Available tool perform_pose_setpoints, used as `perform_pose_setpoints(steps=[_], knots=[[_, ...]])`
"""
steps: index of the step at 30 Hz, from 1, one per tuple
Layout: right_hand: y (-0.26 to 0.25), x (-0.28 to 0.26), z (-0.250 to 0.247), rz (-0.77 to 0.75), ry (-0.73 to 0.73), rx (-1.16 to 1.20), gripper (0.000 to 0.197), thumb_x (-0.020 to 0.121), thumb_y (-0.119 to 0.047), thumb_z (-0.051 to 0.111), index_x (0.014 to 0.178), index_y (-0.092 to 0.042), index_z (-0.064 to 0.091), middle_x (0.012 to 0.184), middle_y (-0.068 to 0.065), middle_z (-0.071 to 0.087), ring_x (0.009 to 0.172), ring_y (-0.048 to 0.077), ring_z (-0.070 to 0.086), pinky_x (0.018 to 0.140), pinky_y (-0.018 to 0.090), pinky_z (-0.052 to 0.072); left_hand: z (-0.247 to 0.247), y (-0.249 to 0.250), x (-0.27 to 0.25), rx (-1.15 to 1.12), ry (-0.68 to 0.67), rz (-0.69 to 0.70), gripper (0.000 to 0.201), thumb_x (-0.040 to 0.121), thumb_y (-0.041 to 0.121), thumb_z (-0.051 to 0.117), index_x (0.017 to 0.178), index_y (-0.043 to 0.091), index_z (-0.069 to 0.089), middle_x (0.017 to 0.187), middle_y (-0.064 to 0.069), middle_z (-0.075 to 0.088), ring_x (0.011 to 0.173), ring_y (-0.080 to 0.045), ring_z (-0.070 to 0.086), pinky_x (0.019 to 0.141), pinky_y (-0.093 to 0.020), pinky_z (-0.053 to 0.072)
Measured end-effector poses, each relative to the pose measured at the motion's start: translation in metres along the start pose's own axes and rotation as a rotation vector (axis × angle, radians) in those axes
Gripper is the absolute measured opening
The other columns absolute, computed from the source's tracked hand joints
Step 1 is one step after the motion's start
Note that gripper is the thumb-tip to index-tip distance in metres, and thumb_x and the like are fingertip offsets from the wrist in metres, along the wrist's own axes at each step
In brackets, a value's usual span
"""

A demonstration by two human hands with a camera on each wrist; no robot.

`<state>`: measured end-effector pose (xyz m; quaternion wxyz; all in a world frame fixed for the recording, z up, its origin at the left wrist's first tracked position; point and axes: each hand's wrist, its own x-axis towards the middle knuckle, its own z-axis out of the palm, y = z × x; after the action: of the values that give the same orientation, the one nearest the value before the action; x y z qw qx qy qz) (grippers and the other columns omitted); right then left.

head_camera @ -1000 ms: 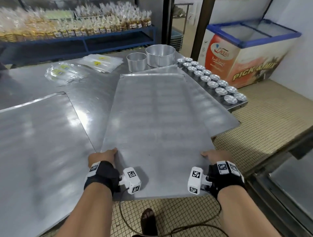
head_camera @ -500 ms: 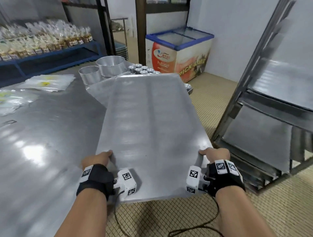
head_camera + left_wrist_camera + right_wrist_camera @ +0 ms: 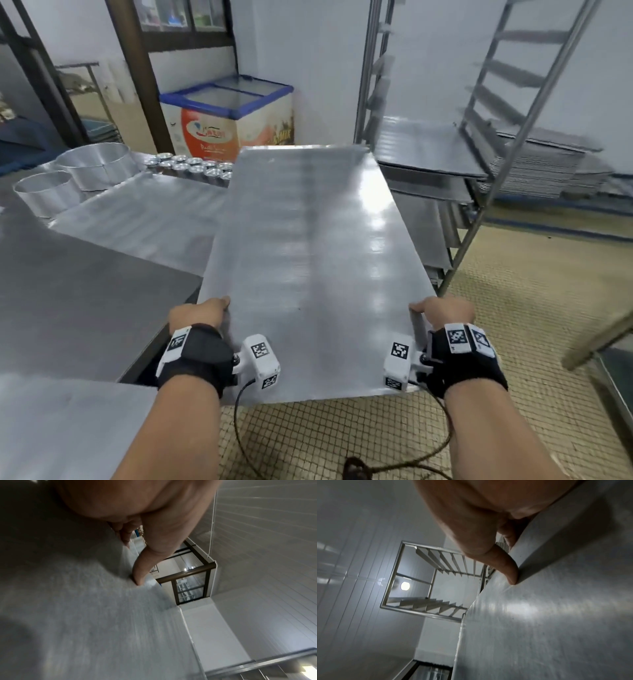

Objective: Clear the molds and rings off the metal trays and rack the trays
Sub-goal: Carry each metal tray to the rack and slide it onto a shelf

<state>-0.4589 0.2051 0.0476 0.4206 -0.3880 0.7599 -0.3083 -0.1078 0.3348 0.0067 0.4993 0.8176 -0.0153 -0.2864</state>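
Observation:
A long bare metal tray [image 3: 308, 260] is held level in the air, its far end pointing at the tall metal rack [image 3: 479, 144]. My left hand [image 3: 202, 313] grips the tray's left edge near its close end, thumb on top [image 3: 139, 577]. My right hand [image 3: 442, 310] grips the right edge the same way, thumb pressed on the rim [image 3: 510, 573]. The fingers under the tray are hidden. On the steel table [image 3: 68, 291] to the left lie another tray [image 3: 144, 216], two metal rings [image 3: 92, 164] and rows of small round molds [image 3: 195, 168].
The rack holds trays on its lower runners [image 3: 424, 150], with bare runners above. A stack of trays [image 3: 541, 168] sits behind it at the right. A blue-topped chest freezer [image 3: 226, 116] stands against the far wall. Tiled floor [image 3: 513, 308] lies below the tray.
I have turned right with the tray, off the table and toward the rack. The rack now fills the upper right, and the table with molds and rings has slid to the left.

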Motion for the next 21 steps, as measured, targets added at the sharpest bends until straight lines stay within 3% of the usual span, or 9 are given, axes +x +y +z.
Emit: perform_pose_setpoints(steps=[2, 4, 8, 11, 15, 18, 21], knots=[[0.009, -0.001, -0.022, 0.015, 0.023, 0.044, 0.022, 0.079, -0.009, 0.078, 0.086, 0.005, 0.063, 0.096, 0.022, 0.066, 0.088, 0.035, 0.065, 0.076, 0.039, 0.051, 0.015, 0.003, -0.01, -0.04, -0.023, 0.017, 0.038, 0.067, 0.03, 0.086, 0.088, 0.006, 0.067, 0.085, -0.012, 0.071, 0.077, -0.028, 0.069, 0.078, -0.035, 0.055], [0.017, -0.001, -0.044, 0.04, 0.077, 0.103, 0.027, 0.078, -0.003, 0.079, 0.074, 0.004, 0.053, 0.093, 0.019, 0.062, 0.083, 0.033, 0.059, 0.073, 0.037, 0.049, 0.031, 0.009, -0.023, -0.07, -0.076, 0.038, 0.036, 0.06, 0.024, 0.087, 0.085, 0.007, 0.067, 0.083, -0.013, 0.072, 0.075, -0.029, 0.071, 0.08, -0.041, 0.059], [0.031, 0.001, -0.08, 0.075, 0.141, 0.145, 0.031, 0.077, -0.008, 0.081, 0.098, 0.005, 0.062, 0.093, 0.016, 0.06, 0.083, 0.03, 0.057, 0.072, 0.033, 0.045, 0.075, 0.01, -0.012, -0.121, -0.153, 0.048, 0.044, 0.037, 0.025, 0.084, 0.075, 0.013, 0.065, 0.073, -0.009, 0.073, 0.068, -0.027, 0.072, 0.077, -0.05, 0.061], [0.038, 0.009, -0.104, 0.101, 0.199, 0.141, 0.025, 0.078, -0.006, 0.08, 0.082, 0.005, 0.057, 0.087, 0.014, 0.061, 0.077, 0.026, 0.056, 0.066, 0.031, 0.043, 0.113, 0.013, -0.005, -0.124, -0.202, 0.075, 0.059, 0.02, 0.029, 0.08, 0.074, 0.009, 0.063, 0.075, -0.011, 0.074, 0.07, -0.029, 0.074, 0.074, -0.054, 0.061], [0.038, 0.025, -0.128, 0.129, 0.24, 0.195, 0.034, 0.075, -0.009, 0.083, 0.066, 0.001, 0.052, 0.071, 0.01, 0.058, 0.072, 0.025, 0.056, 0.065, 0.031, 0.044, 0.139, 0.038, -0.05, -0.087, -0.268, 0.099, 0.049, 0.029, 0.02, 0.084, 0.066, 0.007, 0.055, 0.076, -0.013, 0.07, 0.072, -0.03, 0.071, 0.074, -0.052, 0.061], [0.034, 0.04, -0.142, 0.128, 0.249, 0.189, 0.027, 0.076, -0.006, 0.081, 0.084, 0.005, 0.058, 0.089, 0.016, 0.061, 0.077, 0.027, 0.055, 0.068, 0.031, 0.044, 0.16, 0.052, -0.069, -0.008, -0.289, 0.119, 0.048, 0.041, 0.025, 0.087, 0.075, 0.002, 0.061, 0.081, -0.012, 0.07, 0.074, -0.03, 0.07, 0.076, -0.045, 0.06], [0.029, 0.061, -0.149, 0.097, 0.263, 0.169, 0.033, 0.078, -0.008, 0.078, 0.106, 0.005, 0.066, 0.103, 0.025, 0.066, 0.096, 0.037, 0.065, 0.078, 0.039, 0.05, 0.182, 0.065, -0.082, 0.06, -0.276, 0.148, 0.044, 0.053, 0.029, 0.084, 0.085, 0.004, 0.068, 0.084, -0.012, 0.071, 0.073, -0.031, 0.07, 0.075, -0.044, 0.061]])
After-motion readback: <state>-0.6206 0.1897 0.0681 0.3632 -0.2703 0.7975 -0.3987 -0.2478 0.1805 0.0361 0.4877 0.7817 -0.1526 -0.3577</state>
